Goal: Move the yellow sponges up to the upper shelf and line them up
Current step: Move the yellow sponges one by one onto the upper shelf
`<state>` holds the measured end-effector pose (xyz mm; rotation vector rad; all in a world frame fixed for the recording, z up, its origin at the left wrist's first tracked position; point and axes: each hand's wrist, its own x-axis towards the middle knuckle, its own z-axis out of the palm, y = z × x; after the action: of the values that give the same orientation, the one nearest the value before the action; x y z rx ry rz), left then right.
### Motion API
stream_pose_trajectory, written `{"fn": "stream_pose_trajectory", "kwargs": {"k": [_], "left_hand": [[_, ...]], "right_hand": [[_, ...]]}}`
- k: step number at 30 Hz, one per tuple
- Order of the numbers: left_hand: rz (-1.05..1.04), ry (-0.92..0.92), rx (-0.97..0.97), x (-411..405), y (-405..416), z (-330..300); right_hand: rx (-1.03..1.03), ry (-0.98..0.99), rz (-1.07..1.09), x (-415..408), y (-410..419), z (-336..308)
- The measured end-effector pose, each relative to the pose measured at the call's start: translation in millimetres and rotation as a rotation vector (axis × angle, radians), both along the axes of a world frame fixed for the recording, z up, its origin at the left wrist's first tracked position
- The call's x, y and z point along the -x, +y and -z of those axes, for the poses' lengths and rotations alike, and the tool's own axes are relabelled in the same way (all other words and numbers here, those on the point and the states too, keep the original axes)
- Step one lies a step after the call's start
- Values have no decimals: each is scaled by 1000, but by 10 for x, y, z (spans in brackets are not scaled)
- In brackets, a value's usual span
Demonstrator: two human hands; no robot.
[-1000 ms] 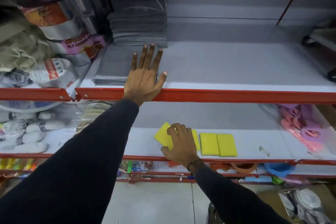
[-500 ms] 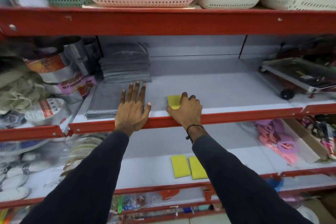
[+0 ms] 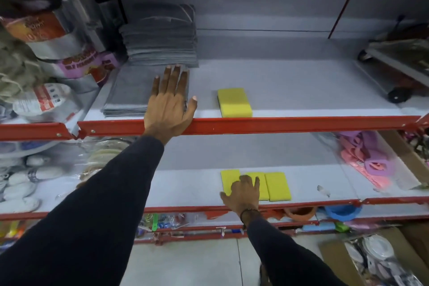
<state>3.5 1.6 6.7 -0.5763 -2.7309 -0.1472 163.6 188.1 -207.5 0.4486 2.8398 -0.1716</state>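
One yellow sponge (image 3: 234,102) lies alone on the upper shelf (image 3: 301,124), near its front edge. Three more yellow sponges sit side by side on the lower shelf (image 3: 185,188): a left one (image 3: 228,180), a middle one (image 3: 263,189) and a right one (image 3: 277,186). My right hand (image 3: 241,194) rests over the left and middle ones, fingers spread, thumb out to the left, gripping nothing that I can see. My left hand (image 3: 170,100) lies flat and open on the upper shelf's front edge, left of the lone sponge, its fingers on a grey cloth pile.
Stacked grey cloths (image 3: 160,35) and a flat grey pile (image 3: 130,95) fill the upper shelf's left; foil rolls (image 3: 69,30) stand further left. A wheeled metal rack (image 3: 394,69) is at the right. Pink items in plastic (image 3: 364,160) lie at the lower shelf's right.
My right hand let go of the sponge on the upper shelf and dropped to the sponges on the lower shelf. The left hand stayed on the upper shelf edge.
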Motion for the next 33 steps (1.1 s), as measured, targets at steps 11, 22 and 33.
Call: {"fn": "stream_pose_trajectory", "kwargs": {"k": [11, 22, 33], "left_hand": [[-11, -24, 0, -33, 20, -43], [-13, -47, -22, -116, 19, -96], [-9, -29, -29, -107, 24, -55]], "right_hand": [[214, 436, -266, 177, -255, -327], [401, 1392, -129, 185, 465, -2364], [153, 1378, 225, 114, 739, -1777]]}}
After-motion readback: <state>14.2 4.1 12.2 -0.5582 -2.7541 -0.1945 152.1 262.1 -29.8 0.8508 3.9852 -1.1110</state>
